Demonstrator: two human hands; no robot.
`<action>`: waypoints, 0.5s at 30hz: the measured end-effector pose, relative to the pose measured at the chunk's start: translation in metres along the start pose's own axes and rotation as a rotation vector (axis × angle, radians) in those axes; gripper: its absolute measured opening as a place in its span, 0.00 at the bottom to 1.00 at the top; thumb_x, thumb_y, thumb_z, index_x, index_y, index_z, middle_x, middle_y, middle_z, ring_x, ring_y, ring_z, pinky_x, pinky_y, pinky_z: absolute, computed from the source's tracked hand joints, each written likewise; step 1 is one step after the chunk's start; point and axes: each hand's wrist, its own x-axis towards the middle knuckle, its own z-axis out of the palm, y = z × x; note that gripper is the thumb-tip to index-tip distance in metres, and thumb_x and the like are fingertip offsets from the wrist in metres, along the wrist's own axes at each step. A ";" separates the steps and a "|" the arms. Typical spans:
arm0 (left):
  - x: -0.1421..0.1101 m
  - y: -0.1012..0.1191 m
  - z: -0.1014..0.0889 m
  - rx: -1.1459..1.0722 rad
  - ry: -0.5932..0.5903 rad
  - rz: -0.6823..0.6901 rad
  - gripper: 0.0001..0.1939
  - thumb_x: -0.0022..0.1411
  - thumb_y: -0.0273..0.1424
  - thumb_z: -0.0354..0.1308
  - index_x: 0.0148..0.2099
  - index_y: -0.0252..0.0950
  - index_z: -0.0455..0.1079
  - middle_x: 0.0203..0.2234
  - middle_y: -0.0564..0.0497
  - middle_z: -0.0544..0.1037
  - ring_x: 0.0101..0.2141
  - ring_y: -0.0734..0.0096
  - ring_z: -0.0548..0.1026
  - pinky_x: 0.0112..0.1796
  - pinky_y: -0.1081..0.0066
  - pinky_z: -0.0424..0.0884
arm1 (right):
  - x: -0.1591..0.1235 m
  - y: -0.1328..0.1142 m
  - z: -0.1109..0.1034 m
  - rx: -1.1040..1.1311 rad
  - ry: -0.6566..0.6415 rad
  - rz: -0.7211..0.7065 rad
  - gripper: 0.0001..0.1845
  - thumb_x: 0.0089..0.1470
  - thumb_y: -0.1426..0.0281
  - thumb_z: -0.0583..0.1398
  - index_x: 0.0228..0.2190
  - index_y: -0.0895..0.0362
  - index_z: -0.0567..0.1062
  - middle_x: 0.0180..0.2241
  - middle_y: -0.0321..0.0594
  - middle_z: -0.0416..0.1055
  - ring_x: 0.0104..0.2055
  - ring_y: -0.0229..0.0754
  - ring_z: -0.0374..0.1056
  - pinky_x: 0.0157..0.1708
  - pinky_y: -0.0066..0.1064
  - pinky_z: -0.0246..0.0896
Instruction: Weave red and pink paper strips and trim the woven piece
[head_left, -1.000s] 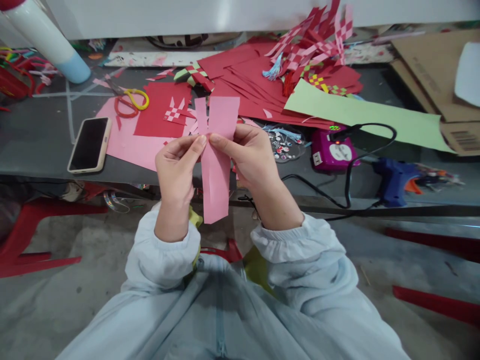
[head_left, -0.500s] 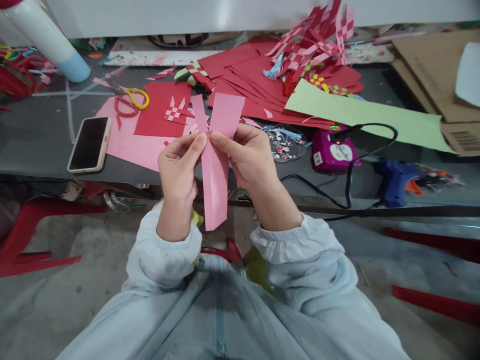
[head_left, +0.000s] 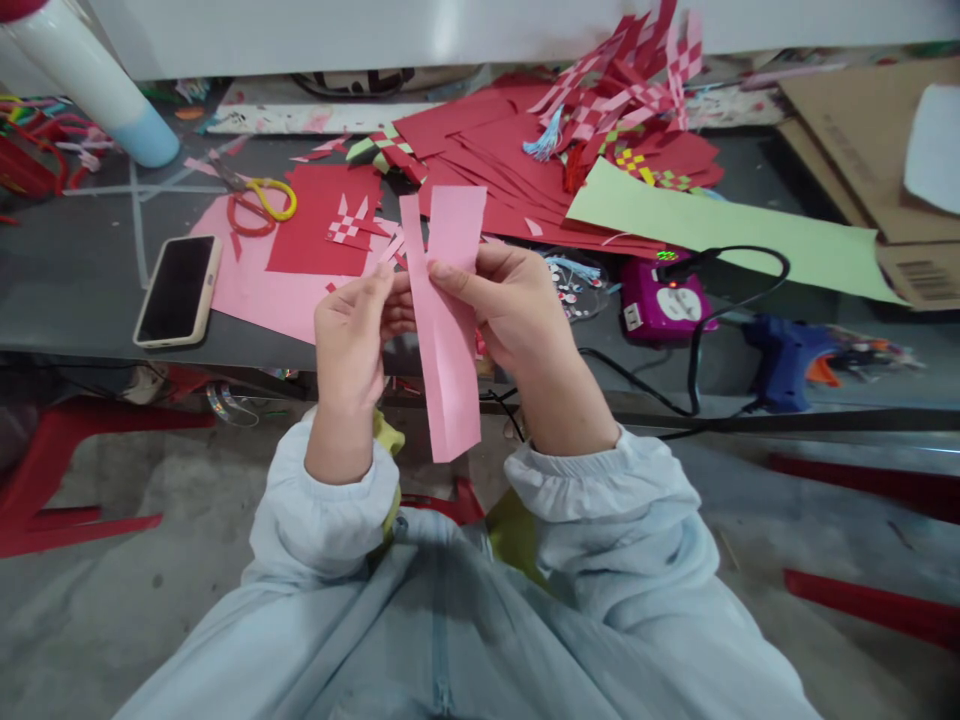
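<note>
A pink paper strip (head_left: 452, 375), partly torn or slit lengthwise from its top end, hangs in front of me over the table's front edge. My right hand (head_left: 523, 312) pinches it between thumb and fingers just below the split. My left hand (head_left: 349, 335) is beside the strip's left edge, its thumb and fingers apart and nothing visible between them. Whether its fingertips touch the paper I cannot tell. Behind the hands, a red paper sheet (head_left: 307, 235) with a small woven pink-and-white piece (head_left: 345, 226) lies on a larger pink sheet (head_left: 262, 295).
Scissors (head_left: 262, 203) and a phone (head_left: 178, 292) lie at left, near a white-and-blue bottle (head_left: 146, 130). Red paper (head_left: 480, 140) is piled at the back. Light green paper (head_left: 720, 225), a purple power adapter (head_left: 664, 305) with a cable, and a blue glue gun (head_left: 784, 360) are at right.
My left hand has let go of the pink strip, its thumb and fingers parting. The strip, still in my right hand, has shifted slightly right and its split has narrowed.
</note>
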 end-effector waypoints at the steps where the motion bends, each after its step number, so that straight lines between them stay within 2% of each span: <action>1: 0.001 -0.001 -0.001 -0.005 -0.025 0.019 0.16 0.53 0.46 0.68 0.27 0.38 0.76 0.22 0.53 0.79 0.26 0.74 0.79 0.26 0.76 0.74 | 0.000 -0.001 -0.001 -0.009 -0.001 0.003 0.15 0.41 0.59 0.72 0.26 0.55 0.79 0.27 0.33 0.76 0.30 0.36 0.71 0.30 0.31 0.69; 5: 0.003 -0.005 -0.003 -0.041 -0.111 0.084 0.13 0.43 0.40 0.75 0.28 0.39 0.79 0.21 0.56 0.78 0.21 0.80 0.74 0.23 0.78 0.72 | 0.001 -0.002 -0.004 -0.021 -0.041 0.010 0.17 0.40 0.58 0.72 0.25 0.57 0.78 0.26 0.34 0.76 0.28 0.35 0.71 0.28 0.29 0.67; 9: 0.005 -0.008 -0.004 -0.060 -0.104 0.110 0.10 0.44 0.38 0.75 0.27 0.40 0.80 0.22 0.55 0.80 0.21 0.80 0.74 0.22 0.80 0.72 | 0.002 0.001 -0.006 -0.025 -0.079 -0.004 0.16 0.39 0.58 0.73 0.24 0.57 0.79 0.26 0.33 0.76 0.28 0.35 0.71 0.27 0.27 0.67; 15: 0.006 -0.014 -0.002 -0.098 -0.065 0.203 0.08 0.46 0.38 0.75 0.28 0.43 0.81 0.22 0.56 0.80 0.23 0.81 0.74 0.24 0.80 0.72 | 0.000 0.005 0.000 0.045 -0.034 -0.020 0.13 0.40 0.60 0.72 0.24 0.56 0.80 0.25 0.33 0.76 0.27 0.34 0.70 0.28 0.27 0.68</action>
